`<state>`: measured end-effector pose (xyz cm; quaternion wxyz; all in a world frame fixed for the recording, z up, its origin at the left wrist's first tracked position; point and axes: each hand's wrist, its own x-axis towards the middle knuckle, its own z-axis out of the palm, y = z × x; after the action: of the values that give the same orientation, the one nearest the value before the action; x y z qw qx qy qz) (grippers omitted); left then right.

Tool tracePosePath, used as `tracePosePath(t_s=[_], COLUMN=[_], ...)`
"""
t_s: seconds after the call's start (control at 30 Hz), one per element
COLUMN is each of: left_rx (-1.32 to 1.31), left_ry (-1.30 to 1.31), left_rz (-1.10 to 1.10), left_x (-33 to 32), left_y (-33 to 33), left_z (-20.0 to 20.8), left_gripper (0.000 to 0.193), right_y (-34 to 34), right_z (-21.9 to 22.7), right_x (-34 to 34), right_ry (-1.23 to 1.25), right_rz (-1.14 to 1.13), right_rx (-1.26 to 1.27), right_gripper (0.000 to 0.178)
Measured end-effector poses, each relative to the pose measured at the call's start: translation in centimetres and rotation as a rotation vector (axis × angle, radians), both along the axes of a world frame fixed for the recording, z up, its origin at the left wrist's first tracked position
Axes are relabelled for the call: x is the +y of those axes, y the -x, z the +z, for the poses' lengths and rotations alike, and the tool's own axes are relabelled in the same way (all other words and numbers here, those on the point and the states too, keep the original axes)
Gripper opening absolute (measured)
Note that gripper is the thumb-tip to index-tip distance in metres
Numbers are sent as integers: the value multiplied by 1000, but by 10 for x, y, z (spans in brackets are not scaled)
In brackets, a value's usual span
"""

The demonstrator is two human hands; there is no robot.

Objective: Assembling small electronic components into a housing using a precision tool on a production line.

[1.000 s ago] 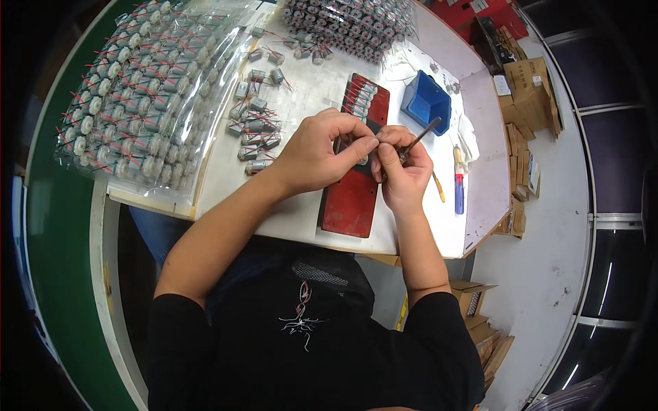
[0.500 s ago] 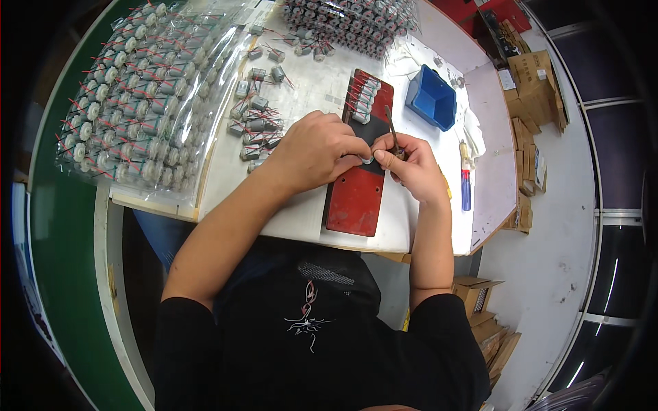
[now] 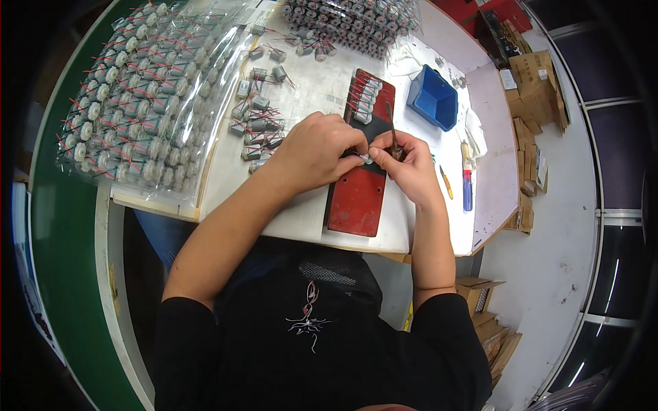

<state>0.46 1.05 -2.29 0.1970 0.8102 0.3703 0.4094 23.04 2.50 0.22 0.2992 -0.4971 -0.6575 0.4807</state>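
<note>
My left hand (image 3: 317,152) is closed, its thumb and forefinger pinching a small pale part (image 3: 367,159) over the dark middle of a red board (image 3: 355,202). Fingers hide most of that part, so its kind is unclear. Opposite it, the thumb and forefinger of my right hand (image 3: 410,168) meet at the same part. That hand also grips a thin-shafted screwdriver (image 3: 391,123), its shaft pointing up and away. A row of small grey motors (image 3: 365,103) with red wires lies on the board's far end.
Loose motors (image 3: 260,125) lie left of the board. Bagged motors with white gears (image 3: 137,103) fill the far left, and more motors (image 3: 349,24) are stacked at the back. To the right are a blue bin (image 3: 433,99), a yellow tool (image 3: 446,182) and a blue-handled screwdriver (image 3: 467,188).
My right hand has shifted slightly, uncovering more of the yellow tool beside it. The pale part shows a little more between my fingertips. My left hand stays nearly in place.
</note>
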Motion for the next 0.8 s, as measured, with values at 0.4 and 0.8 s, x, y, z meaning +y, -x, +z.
tracePosePath(t_s=[0.4,0.8], left_rx=[-14,-2], left_ry=[33,56], left_rz=[9,26], left_x=[-1,-2], left_y=[-1,-3], left_z=[2,1], left_gripper=[11,15], right_y=[5,1], right_z=[8,4], right_x=[-4,-2], right_ry=[123,73], right_rz=[-26,29], right_rx=[30,-5], right_gripper=[8,10])
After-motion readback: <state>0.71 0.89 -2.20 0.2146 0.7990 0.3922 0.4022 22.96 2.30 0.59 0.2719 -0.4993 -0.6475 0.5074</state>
